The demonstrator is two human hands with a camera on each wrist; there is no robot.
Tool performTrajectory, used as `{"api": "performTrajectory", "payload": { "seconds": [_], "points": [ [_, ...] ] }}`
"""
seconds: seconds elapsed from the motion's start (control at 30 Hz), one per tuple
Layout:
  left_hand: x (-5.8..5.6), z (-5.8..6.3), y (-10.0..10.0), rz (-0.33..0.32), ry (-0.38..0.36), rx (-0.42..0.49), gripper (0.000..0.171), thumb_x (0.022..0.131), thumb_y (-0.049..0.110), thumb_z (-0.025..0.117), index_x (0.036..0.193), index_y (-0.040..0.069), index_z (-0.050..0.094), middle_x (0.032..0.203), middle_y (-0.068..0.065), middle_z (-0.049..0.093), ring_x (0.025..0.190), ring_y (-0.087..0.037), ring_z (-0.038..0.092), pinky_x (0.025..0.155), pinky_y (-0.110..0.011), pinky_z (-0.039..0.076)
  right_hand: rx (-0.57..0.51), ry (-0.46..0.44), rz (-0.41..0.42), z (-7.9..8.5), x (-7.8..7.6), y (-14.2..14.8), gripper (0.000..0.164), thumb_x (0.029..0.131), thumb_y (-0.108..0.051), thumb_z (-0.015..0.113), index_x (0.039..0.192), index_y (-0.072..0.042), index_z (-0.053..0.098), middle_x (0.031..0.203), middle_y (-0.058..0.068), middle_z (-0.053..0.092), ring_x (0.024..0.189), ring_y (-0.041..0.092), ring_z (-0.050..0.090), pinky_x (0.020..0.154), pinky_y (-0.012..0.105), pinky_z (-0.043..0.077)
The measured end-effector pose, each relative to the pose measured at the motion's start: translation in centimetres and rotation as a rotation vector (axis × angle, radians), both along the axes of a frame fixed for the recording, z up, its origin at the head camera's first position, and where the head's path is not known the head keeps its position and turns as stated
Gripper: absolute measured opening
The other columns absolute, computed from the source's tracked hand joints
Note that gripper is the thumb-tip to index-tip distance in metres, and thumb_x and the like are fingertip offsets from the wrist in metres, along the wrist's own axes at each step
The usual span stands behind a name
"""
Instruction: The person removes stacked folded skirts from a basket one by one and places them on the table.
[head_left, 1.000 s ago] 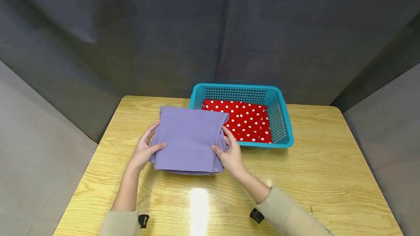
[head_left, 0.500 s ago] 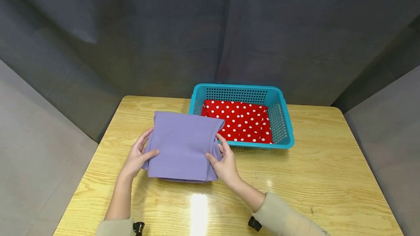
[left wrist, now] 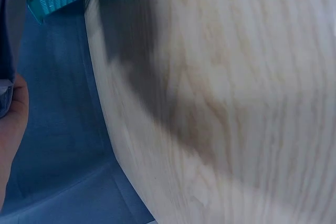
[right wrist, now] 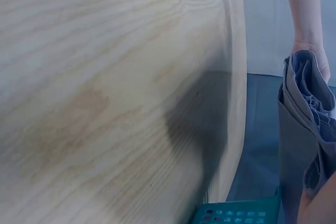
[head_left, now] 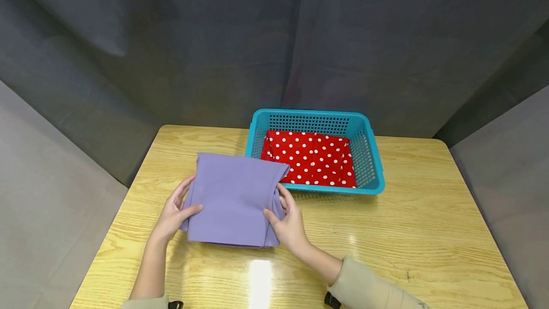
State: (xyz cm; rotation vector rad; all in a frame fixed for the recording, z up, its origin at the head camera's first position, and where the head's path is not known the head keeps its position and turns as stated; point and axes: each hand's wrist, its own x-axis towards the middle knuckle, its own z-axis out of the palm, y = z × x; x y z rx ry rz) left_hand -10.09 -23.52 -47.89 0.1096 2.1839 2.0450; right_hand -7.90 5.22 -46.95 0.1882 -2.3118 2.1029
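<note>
A folded purple cloth (head_left: 233, 199) is held up off the table, its layers stacked and its right edge a little loose. My left hand (head_left: 173, 213) grips its left side, thumb on top and fingers behind. On the right side my right hand (head_left: 289, 223) pinches it in the same way. In the right wrist view the cloth (right wrist: 299, 129) shows several folded layers edge-on. Only part of the left hand (left wrist: 11, 124) appears in the left wrist view, at the left border. The fingers behind the cloth are mostly hidden.
Behind and right of the cloth stands a turquoise plastic basket (head_left: 377, 175) with a red polka-dot cloth (head_left: 319, 159) lying in it. The cloth overlaps the basket's front left corner in the head view. Dark curtains (head_left: 223, 51) hang behind the wooden table (head_left: 407, 232).
Both hands have moved the purple cloth toward the front left, away from the basket. More of the basket's left side shows now. The basket and the red cloth have stayed put.
</note>
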Motion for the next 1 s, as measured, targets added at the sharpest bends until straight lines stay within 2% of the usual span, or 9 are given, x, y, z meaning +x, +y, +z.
{"api": "performTrajectory", "payload": {
  "seconds": [0.33, 0.53, 0.8, 0.93, 1.0],
  "points": [
    [1.1, -0.6, -0.4, 0.013, -0.002, -0.007, 0.076, 0.081, 0.001, 0.065, 0.144, 0.015, 0.026, 0.152, -0.010, 0.014, 0.137, -0.028, 0.015, 0.097, -0.008, 0.029, -0.005, 0.018, 0.002, -0.8, 0.9, -0.4, 0.065, 0.081, 0.005, 0.062, 0.138, -0.006, 0.034, 0.130, 0.020, 0.049, 0.121, 0.029, 0.046, 0.096, 0.040, 0.041],
    [2.0, -0.9, -0.9, 0.020, -0.005, -0.010, 0.076, 0.080, -0.001, 0.064, 0.144, 0.013, 0.026, 0.152, -0.011, 0.013, 0.138, -0.023, 0.012, 0.103, -0.010, 0.019, -0.018, 0.004, 0.002, -1.2, 1.7, -0.8, 0.065, 0.080, 0.007, 0.062, 0.138, -0.005, 0.034, 0.126, 0.019, 0.052, 0.118, 0.027, 0.048, 0.097, 0.039, 0.040],
    [2.8, -1.3, -1.5, 0.020, 0.011, -0.012, 0.075, 0.080, -0.002, 0.063, 0.143, 0.010, 0.026, 0.151, -0.011, 0.018, 0.129, -0.003, 0.027, 0.097, -0.007, 0.026, -0.023, -0.007, -0.001, -1.5, 2.6, -1.3, 0.065, 0.079, 0.006, 0.064, 0.137, -0.005, 0.035, 0.127, 0.019, 0.051, 0.118, 0.029, 0.048, 0.101, 0.043, 0.035],
    [3.2, -1.5, -1.7, 0.017, 0.018, 0.012, 0.075, 0.080, -0.004, 0.063, 0.143, 0.009, 0.026, 0.150, -0.011, 0.020, 0.124, 0.002, 0.033, 0.095, -0.010, 0.032, -0.019, -0.013, 0.002, -1.8, 2.9, -1.6, 0.065, 0.079, 0.004, 0.064, 0.137, -0.006, 0.035, 0.131, 0.019, 0.048, 0.120, 0.029, 0.047, 0.103, 0.044, 0.031],
    [3.3, -1.7, -1.8, 0.012, 0.022, 0.023, 0.075, 0.079, -0.005, 0.062, 0.143, 0.008, 0.025, 0.150, -0.010, 0.020, 0.122, 0.003, 0.035, 0.094, -0.012, 0.035, -0.018, -0.012, 0.003, -1.9, 3.1, -1.6, 0.065, 0.079, 0.004, 0.065, 0.137, -0.006, 0.035, 0.128, 0.019, 0.051, 0.119, 0.029, 0.048, 0.101, 0.043, 0.035]
  ]
}}
